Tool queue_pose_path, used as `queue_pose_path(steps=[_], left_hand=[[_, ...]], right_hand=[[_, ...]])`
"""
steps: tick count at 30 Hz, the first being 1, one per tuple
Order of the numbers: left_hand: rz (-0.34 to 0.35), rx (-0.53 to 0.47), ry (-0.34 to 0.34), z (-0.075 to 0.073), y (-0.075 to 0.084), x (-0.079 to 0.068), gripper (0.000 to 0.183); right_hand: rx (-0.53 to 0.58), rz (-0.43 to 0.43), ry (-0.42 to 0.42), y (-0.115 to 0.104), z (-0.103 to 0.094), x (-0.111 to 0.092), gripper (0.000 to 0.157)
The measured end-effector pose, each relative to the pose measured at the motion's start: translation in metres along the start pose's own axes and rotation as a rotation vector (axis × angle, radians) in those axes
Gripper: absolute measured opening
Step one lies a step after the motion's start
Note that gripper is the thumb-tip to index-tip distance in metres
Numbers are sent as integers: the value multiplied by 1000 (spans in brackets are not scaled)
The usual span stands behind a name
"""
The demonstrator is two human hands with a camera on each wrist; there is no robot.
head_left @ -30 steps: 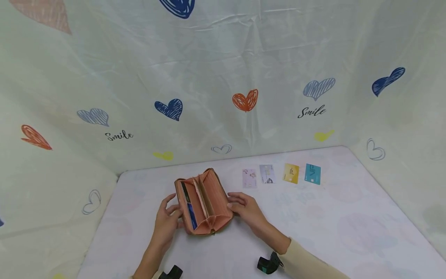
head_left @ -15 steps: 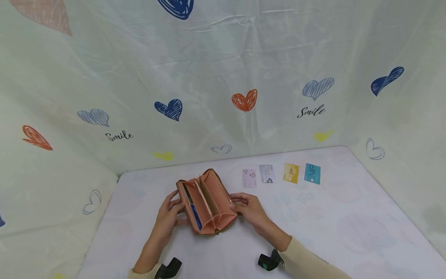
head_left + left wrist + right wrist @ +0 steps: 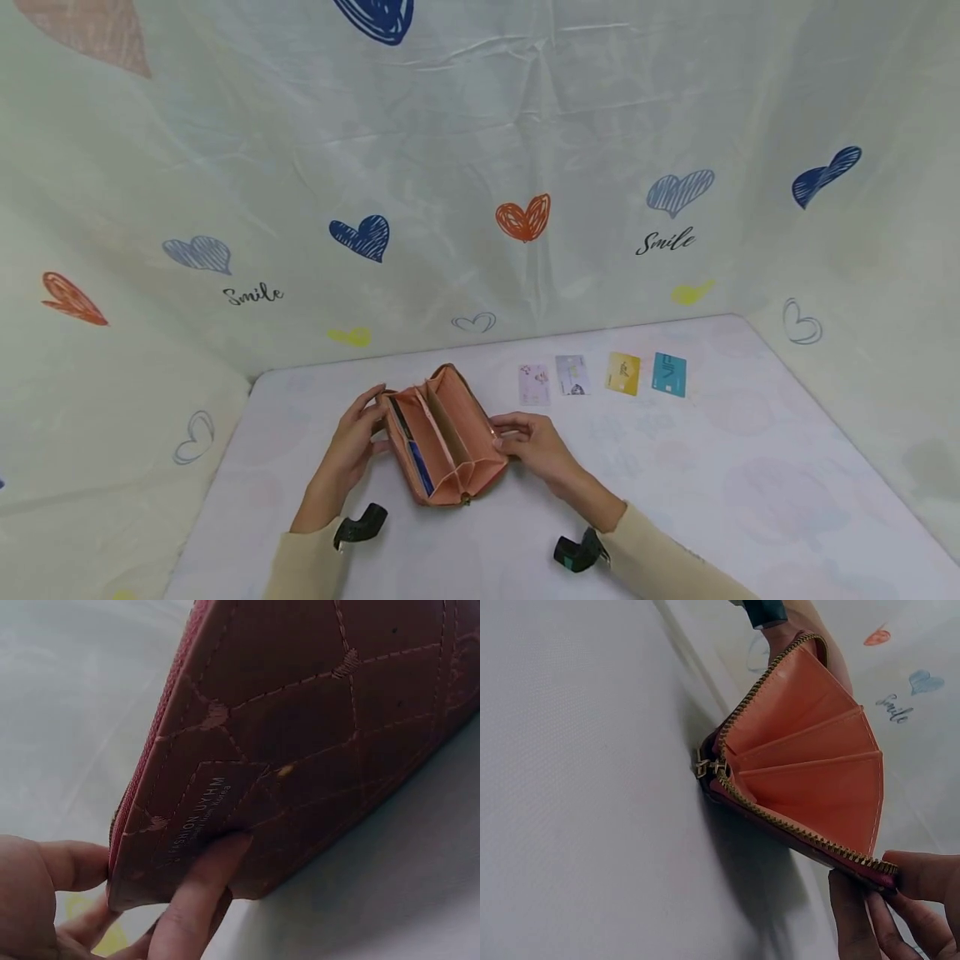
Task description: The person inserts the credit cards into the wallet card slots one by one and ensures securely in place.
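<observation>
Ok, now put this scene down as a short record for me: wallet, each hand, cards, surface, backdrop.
Wallet: pink-lined zip wallet, unzipped and spread open
Left hand: left hand holds the wallet's left side, one finger against the outer cover
Right hand: right hand pinches the wallet's right edge
In wallet: blue card tucked in the left side
Loose cards: four in a row, pink card, lavender card, yellow card, teal card
Surface: pale table
Backdrop: heart-printed sheet
</observation>
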State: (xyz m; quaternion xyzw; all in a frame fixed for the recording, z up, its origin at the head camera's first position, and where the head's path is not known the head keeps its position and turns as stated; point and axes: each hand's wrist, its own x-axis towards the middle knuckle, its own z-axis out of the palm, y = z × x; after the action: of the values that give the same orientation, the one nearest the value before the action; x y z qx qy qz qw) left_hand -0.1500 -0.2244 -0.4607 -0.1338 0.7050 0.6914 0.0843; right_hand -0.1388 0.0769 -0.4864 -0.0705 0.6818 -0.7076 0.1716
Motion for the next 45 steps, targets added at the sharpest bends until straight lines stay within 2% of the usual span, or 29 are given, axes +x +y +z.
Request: queue_pose_path(steps=[3, 7, 13, 21, 29, 33, 36, 38, 42, 45], left_hand=[[7, -36, 14, -1, -3, 0, 55], [-1, -86, 69, -1, -7, -5, 53], [-1, -158, 164, 3, -11, -20, 53], [34, -270, 238, 17, -18, -39, 53], [64, -281, 291, 28, -23, -55, 42], [75, -194, 304, 23, -24, -57, 32], [68, -93, 299, 13, -26, -53, 33], [63, -47, 272, 4, -27, -47, 36], [53, 12, 164, -14, -29, -33, 39], [45, 68, 46, -24, -31, -24, 41]], right_hand=[[-7, 3, 6, 0, -1, 2, 41], [-21, 2, 25, 2, -3, 3, 39], [-3, -2, 42, 3, -8, 2, 37], [37, -18, 42, 3, -14, 4, 37], [-54, -32, 111, -2, -16, 13, 30], [-94, -43, 127, -3, -18, 19, 28], [-109, -47, 110, -3, -20, 25, 27], [-114, -53, 94, -3, -22, 28, 27], [-124, -59, 62, -2, -25, 36, 27], [-141, -55, 41, -3, -26, 40, 27]])
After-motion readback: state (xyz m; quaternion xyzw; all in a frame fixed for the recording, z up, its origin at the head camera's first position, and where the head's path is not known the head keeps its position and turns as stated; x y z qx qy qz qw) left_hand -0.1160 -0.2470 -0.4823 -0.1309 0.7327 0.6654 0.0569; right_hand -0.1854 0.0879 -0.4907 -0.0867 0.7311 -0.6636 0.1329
